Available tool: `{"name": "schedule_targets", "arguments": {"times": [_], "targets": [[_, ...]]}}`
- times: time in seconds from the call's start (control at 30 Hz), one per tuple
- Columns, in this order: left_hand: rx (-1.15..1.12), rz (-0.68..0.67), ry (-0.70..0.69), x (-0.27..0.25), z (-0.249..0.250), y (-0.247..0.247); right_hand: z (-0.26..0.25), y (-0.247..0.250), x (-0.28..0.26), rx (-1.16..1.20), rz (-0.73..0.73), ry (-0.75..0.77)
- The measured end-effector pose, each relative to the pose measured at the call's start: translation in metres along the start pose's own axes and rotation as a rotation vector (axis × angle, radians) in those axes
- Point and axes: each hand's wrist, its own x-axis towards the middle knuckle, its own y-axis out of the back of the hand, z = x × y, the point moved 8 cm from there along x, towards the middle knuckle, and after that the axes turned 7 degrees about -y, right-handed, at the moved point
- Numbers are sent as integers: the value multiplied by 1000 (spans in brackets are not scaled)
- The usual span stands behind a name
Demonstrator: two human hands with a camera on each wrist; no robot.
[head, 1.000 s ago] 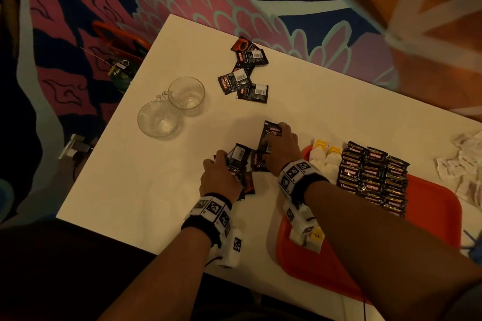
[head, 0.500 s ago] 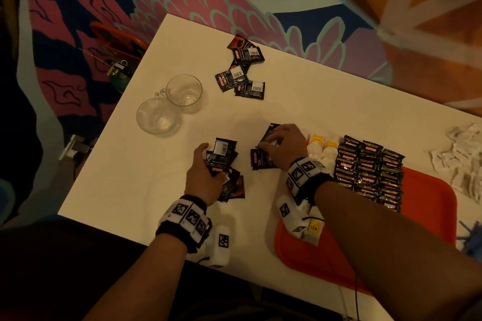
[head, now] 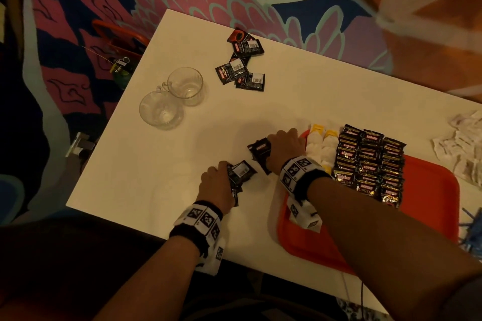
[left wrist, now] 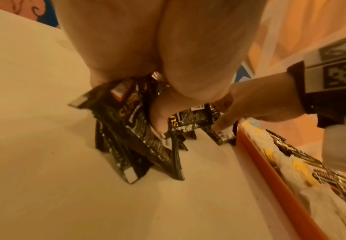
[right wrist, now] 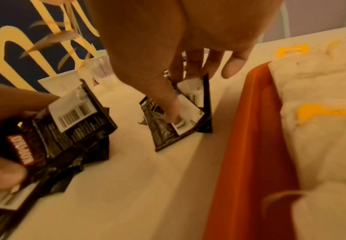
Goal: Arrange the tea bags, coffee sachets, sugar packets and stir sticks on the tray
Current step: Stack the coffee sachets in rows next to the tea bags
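The red tray [head: 430, 216] sits on the white bench [head: 156, 177]. In it lie neat rows of black coffee sachets [head: 370, 161] and, beside them, white tea bags [head: 322, 148] with yellow tags. The left hand [head: 216, 185] has its grip closed around a bunch of black sachets [head: 241, 172] on the bench. The right hand [head: 284, 148] pinches a few more sachets [head: 260, 150] just beside the tray (thumb on top). Two empty glass cups [head: 172, 99] stand well apart. Loose sachets [head: 242, 62] lie further off
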Motion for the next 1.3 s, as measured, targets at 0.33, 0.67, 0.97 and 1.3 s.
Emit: {"name": "schedule_targets", "arguments": {"times": [0.33,0.67,0.97,1.3], "targets": [[-1437,27,306,-4,0,6,-3,-4,-32,803,-174,-75],[-1094,-93,-70,-8,94,49,5,34,-68,1207,-108,-2],[-1626,-395,21,-40,151,47,13,78,-112,1288,-165,98],[-1569,-314,51,-47,198,45,78,125,-142,830,176,40]]}}
